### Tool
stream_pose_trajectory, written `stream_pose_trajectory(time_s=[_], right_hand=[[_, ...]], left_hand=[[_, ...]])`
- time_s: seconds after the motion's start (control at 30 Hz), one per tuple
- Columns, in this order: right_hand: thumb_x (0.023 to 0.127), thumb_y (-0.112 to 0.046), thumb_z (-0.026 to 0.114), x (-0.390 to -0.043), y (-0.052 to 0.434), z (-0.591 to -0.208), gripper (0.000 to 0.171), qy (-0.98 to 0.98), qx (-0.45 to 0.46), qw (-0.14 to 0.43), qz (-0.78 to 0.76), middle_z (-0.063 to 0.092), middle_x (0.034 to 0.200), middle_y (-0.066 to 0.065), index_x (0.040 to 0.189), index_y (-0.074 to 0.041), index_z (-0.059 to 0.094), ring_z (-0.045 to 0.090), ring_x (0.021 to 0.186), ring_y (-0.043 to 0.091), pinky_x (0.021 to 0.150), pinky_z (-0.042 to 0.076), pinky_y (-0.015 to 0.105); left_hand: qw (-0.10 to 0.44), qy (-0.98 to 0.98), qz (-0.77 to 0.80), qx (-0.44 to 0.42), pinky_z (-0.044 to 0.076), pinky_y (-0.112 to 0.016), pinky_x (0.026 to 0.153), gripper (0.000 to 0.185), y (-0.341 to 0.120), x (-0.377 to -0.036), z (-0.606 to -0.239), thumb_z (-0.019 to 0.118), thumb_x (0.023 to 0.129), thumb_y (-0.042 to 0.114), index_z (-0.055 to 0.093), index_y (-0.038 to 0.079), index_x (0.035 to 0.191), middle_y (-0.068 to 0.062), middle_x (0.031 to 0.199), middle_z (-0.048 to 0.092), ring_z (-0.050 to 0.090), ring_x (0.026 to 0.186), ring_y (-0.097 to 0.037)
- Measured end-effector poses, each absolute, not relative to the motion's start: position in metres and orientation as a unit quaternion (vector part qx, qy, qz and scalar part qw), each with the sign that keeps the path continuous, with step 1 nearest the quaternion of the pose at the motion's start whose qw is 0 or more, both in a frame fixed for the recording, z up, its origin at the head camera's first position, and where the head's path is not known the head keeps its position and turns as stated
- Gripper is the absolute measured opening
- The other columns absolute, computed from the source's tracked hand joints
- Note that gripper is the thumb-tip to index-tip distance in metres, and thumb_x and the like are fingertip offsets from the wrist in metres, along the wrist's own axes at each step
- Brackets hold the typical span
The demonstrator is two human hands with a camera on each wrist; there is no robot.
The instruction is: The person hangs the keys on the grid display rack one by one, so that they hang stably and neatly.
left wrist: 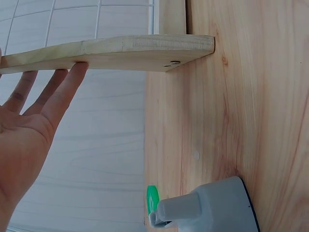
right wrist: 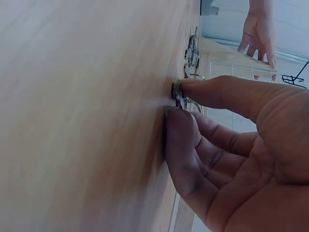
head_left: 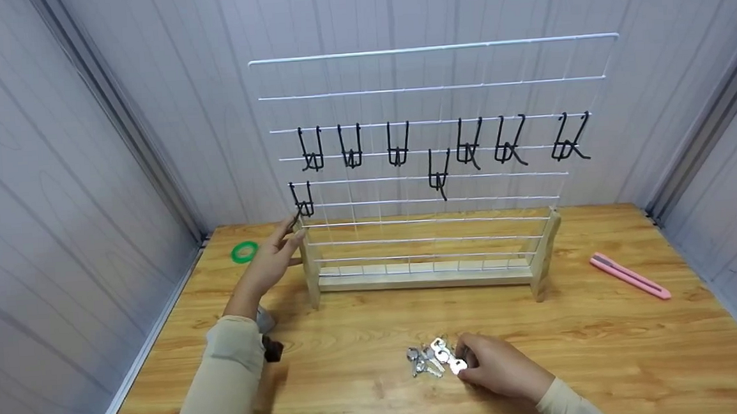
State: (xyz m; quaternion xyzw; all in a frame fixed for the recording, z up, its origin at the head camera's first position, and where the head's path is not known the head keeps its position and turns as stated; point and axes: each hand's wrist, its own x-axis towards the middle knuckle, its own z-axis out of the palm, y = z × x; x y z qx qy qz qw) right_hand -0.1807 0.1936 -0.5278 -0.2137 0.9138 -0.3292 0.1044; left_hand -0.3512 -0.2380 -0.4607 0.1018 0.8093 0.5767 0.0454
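A white wire grid rack (head_left: 428, 88) stands in a wooden base (head_left: 424, 277) at the back of the table. Several black hooks (head_left: 351, 149) hang on it. My left hand (head_left: 284, 247) is open, and its straight fingers (left wrist: 65, 89) touch the rack's left wooden foot (left wrist: 120, 52), just below the lowest left hook (head_left: 303, 201). Near the front edge lies a small bunch of silver keys (head_left: 426, 358). My right hand (head_left: 474, 362) is over its right end. In the right wrist view its forefinger and thumb (right wrist: 186, 108) pinch a key (right wrist: 176, 92) against the tabletop.
A green tape ring (head_left: 244, 252) lies left of the rack, also seen in the left wrist view (left wrist: 152, 197). A pink utility knife (head_left: 628, 275) lies at the right on the wooden table (head_left: 640, 357). Grey panelled walls close in three sides.
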Motion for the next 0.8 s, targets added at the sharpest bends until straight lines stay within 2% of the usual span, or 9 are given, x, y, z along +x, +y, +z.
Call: stream_pose_trajectory(time_s=[0.37,0.6,0.8], right_hand=[[0.094,-0.011,0.076,-0.1804,0.1929,-0.5299,0.007,0.916,-0.217,0.088,-0.326,0.066,0.082,-0.006,0.091,-0.014,0.07,0.052,0.073,-0.001,0.064,0.045,0.021],[0.096,-0.013,0.077,-0.1805,0.1928,-0.528,0.008,0.912,-0.209,0.1,-0.339,0.064,0.077,-0.005,0.091,-0.012,0.07,0.049,0.065,0.001,0.056,0.041,0.02],[0.095,-0.011,0.077,-0.1829,0.1909,-0.527,0.009,0.924,-0.195,0.053,-0.324,0.065,0.083,-0.004,0.089,-0.013,0.071,0.051,0.073,0.001,0.064,0.046,0.02]], left_hand=[[0.051,0.808,0.578,0.098,0.053,-0.057,0.119,0.074,-0.2379,-0.3491,-0.4616,0.052,0.112,0.051,0.02,0.025,0.173,-0.019,0.176,0.022,0.037,0.159,-0.042],[0.05,0.813,0.57,0.107,0.054,-0.055,0.118,0.074,-0.2376,-0.3488,-0.4622,0.05,0.111,0.053,0.017,0.03,0.173,-0.019,0.179,0.015,0.036,0.16,-0.042],[0.05,0.808,0.577,0.103,0.053,-0.056,0.119,0.074,-0.2386,-0.3516,-0.4619,0.051,0.111,0.052,0.018,0.027,0.173,-0.02,0.178,0.018,0.035,0.161,-0.042]])
